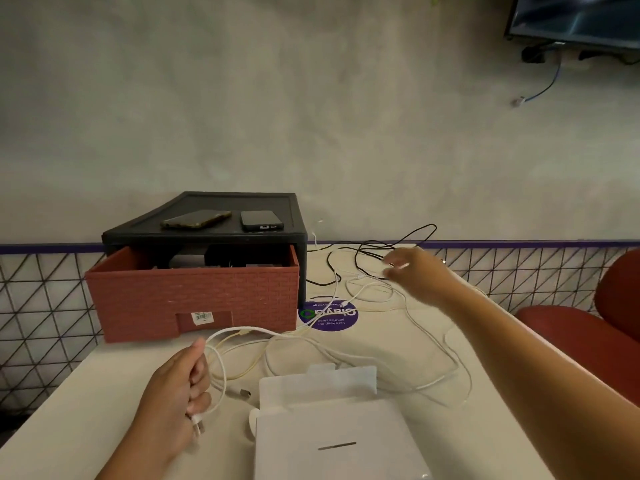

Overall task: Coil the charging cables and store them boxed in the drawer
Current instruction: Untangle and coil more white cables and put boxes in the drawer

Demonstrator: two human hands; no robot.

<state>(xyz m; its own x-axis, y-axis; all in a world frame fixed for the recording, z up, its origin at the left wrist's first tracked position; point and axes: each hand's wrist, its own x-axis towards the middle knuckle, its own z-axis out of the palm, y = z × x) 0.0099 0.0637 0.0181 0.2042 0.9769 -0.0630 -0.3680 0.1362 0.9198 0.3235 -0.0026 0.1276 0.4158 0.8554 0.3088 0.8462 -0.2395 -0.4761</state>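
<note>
2 phones [221,220] on cabinet top | purple sticker [329,318] on table | TV [578,19] top-rt | red chair [595,327] rt

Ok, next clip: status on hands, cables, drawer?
Left hand shut on white cable. Right hand open, reaching over black cable. Cables uncoiled; white box open; red drawer pulled out, nothing blocking.

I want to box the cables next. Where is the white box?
In the head view, the white box lies at the table's near edge, bottom centre, right of the left hand.
</note>
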